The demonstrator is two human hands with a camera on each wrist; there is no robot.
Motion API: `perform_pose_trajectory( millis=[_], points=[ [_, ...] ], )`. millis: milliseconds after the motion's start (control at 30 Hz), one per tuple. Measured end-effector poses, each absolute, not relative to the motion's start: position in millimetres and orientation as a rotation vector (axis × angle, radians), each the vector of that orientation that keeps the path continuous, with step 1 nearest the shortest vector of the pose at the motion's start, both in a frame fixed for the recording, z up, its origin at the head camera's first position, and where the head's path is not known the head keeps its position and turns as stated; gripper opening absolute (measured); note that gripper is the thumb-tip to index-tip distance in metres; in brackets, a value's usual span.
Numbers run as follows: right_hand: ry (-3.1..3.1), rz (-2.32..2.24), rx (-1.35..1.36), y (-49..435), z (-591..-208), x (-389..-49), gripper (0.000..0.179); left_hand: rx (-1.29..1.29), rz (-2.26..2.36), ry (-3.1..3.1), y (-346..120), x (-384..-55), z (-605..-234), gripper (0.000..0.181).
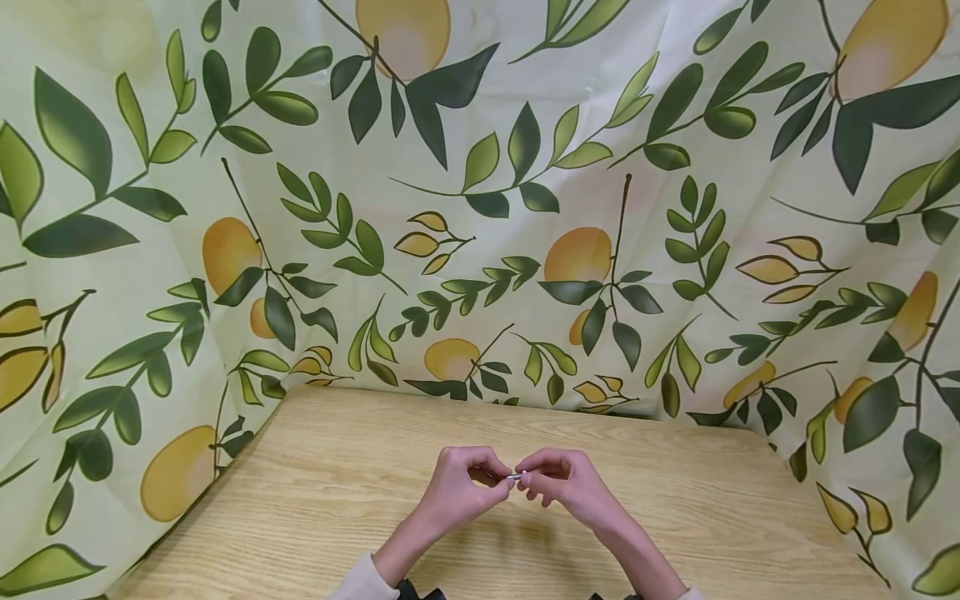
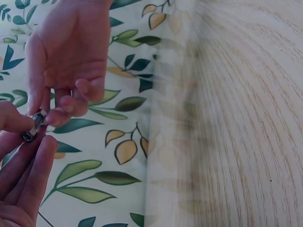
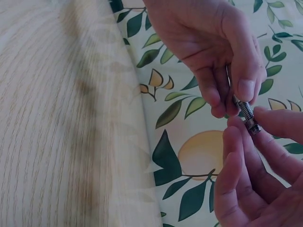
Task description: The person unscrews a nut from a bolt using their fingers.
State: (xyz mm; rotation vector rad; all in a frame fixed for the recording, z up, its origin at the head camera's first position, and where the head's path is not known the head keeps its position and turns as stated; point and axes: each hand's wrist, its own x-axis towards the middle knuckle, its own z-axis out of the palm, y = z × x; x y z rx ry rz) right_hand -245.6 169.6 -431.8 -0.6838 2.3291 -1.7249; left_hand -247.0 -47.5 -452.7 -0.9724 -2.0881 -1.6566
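A small silver threaded bolt (image 3: 246, 110) spans the gap between the two hands, held above the table. My left hand (image 1: 465, 490) pinches one end of it between thumb and fingers. At the other end sits a nut-like metal piece (image 3: 253, 126), which the thumb and fingers of my right hand (image 1: 568, 485) pinch. In the left wrist view the bolt (image 2: 34, 127) looks darker, with a shiny wider part at each end. Fingertips partly cover both ends, so the exact fit of the pieces cannot be told.
Beneath the hands lies a light wood-grain table (image 1: 322, 467). Fabric curtains (image 1: 480, 250) printed with leaves and orange fruit stand along its back and both sides. Pale sleeves (image 1: 365, 581) and dark wrist straps show at the bottom edge.
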Motion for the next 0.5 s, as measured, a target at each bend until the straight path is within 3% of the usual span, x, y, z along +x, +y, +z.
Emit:
perform_pose_trajectory(
  millis=[500],
  points=[
    [2.324, -1.718, -0.652, 169.1, -429.6, -244.7, 0.029, -0.953, -1.681, -2.099, -48.1, -246.4, -451.7, 0.009]
  ],
)
